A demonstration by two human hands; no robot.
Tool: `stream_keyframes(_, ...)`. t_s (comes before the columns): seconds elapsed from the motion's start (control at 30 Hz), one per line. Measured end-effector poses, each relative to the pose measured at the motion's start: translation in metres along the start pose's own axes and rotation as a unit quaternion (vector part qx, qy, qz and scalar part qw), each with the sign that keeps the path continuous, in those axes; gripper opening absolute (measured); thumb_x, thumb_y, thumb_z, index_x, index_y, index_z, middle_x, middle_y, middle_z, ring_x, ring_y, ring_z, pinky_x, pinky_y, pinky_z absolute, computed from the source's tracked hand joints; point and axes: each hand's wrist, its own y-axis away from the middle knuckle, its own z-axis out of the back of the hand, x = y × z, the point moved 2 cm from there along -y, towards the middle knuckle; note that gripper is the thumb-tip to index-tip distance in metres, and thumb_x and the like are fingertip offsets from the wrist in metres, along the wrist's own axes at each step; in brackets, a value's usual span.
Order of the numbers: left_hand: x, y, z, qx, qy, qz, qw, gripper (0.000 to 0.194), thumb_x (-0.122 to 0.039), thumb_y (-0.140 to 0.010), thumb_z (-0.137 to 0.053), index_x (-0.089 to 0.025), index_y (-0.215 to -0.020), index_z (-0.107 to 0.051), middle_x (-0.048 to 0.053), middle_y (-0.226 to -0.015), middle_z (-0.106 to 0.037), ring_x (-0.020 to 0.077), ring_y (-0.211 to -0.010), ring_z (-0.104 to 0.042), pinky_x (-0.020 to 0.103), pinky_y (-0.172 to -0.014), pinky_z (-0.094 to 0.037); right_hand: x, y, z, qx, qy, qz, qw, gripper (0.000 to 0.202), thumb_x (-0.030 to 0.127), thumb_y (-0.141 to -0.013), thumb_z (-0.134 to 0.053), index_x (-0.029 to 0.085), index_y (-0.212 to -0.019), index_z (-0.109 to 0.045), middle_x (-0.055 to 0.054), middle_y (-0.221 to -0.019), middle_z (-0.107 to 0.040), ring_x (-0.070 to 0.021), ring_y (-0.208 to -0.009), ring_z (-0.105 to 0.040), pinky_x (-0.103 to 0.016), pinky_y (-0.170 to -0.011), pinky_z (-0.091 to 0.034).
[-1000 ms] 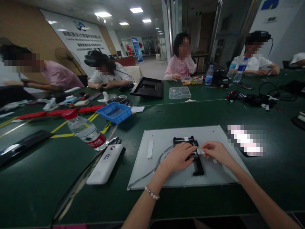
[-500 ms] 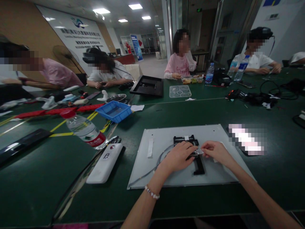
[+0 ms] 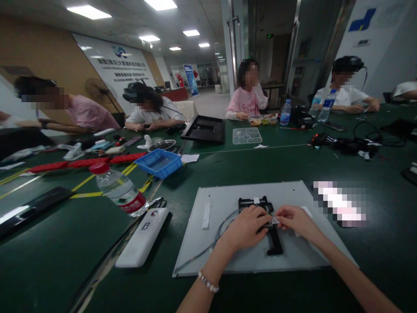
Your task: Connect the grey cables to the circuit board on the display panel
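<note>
A flat light-grey panel (image 3: 192, 243) lies on the table before me, with a black plastic bracket (image 3: 275, 243) on it. My left hand (image 3: 249, 226) rests across the bracket, fingers spread and pressing down, covering much of its middle. Just right of it, my right hand (image 3: 291, 217) pinches a small piece of white tape (image 3: 275, 220) between thumb and fingertips at the bracket's side. Another white strip (image 3: 256, 200) sits on the bracket's top edge. Thin grey cables (image 3: 217, 237) run from under my left hand to the panel's lower left.
Left of the panel are a white power bank (image 3: 143, 239), a water bottle (image 3: 119, 191) and a blue tray (image 3: 158, 163). A phone with a blurred screen (image 3: 342, 204) lies to the right. A black frame (image 3: 203, 129) stands farther back. Several people sit around the green table (image 3: 247, 163).
The camera has tilted up slightly, so everything sits lower in view. Both hands stay at nearly the same place on the bracket, the right still pinching the tape.
</note>
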Motion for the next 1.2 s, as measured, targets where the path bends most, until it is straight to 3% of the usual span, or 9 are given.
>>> stream_keyframes(0.73,-0.002,-0.003,-0.005,0.007,-0.016,0.007,1.000,0.031,-0.022,-0.086,-0.046,-0.025,-0.117,-0.052,0.004,-0.106,-0.050,0.0205,-0.098,-0.046,0.034,-0.085,-0.039,0.001,0.002,0.003,0.006,0.061,-0.003,0.998,0.018,0.033,-0.074,-0.058,0.018,-0.083,-0.060,-0.004,-0.075,-0.067,-0.0178,-0.065,-0.066,-0.020,-0.039,-0.042)
stream_keyframes(0.93,-0.001,-0.003,-0.006,0.006,-0.012,0.004,1.000,0.031,-0.020,-0.085,-0.047,-0.024,-0.115,-0.053,0.005,-0.106,-0.050,0.0206,-0.098,-0.046,0.034,-0.085,-0.039,0.007,0.004,0.005,-0.020,0.102,0.046,0.993,0.016,0.031,-0.075,-0.057,0.018,-0.083,-0.063,-0.003,-0.078,-0.067,-0.0162,-0.064,-0.064,-0.027,-0.057,-0.051)
stream_keyframes(1.2,-0.003,-0.003,-0.004,0.007,-0.014,0.005,1.000,0.032,-0.019,-0.085,-0.047,-0.025,-0.115,-0.053,0.004,-0.106,-0.050,0.0200,-0.098,-0.046,0.034,-0.085,-0.038,0.020,0.009,0.005,-0.053,0.208,0.120,0.969,0.012,0.026,-0.075,-0.057,0.021,-0.084,-0.065,-0.003,-0.085,-0.065,-0.0169,-0.071,-0.061,-0.030,-0.066,-0.048)
